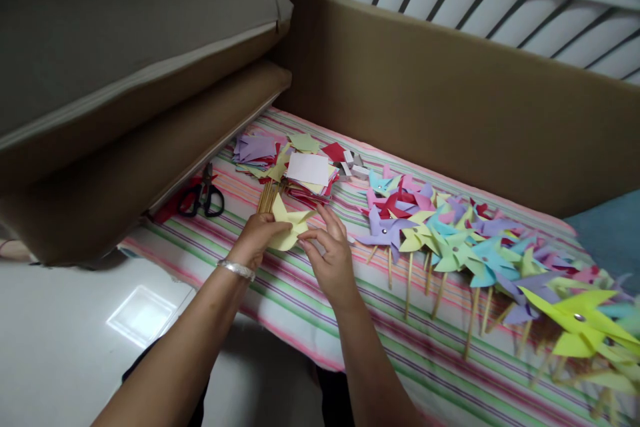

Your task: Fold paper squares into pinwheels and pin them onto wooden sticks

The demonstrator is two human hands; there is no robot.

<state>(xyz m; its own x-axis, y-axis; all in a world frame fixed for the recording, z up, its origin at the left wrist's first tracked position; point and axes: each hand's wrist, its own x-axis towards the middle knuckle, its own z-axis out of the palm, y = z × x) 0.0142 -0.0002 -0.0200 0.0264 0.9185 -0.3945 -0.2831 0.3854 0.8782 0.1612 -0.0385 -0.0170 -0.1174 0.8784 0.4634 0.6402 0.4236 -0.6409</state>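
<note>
Between the fingers of my left hand (254,238), the yellow paper (287,241) is pinched; from here I can't tell whether those of my right hand (331,260) grip its edge, so I'd bend it gently, without creasing.

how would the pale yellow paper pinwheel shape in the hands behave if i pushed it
The pale yellow paper pinwheel shape is probably very light, since it looks like thin sheet. Its pointed blades would likely bend or crease, as they stick out unsupported. The left hand grips one side, so that part should shift less.
</note>
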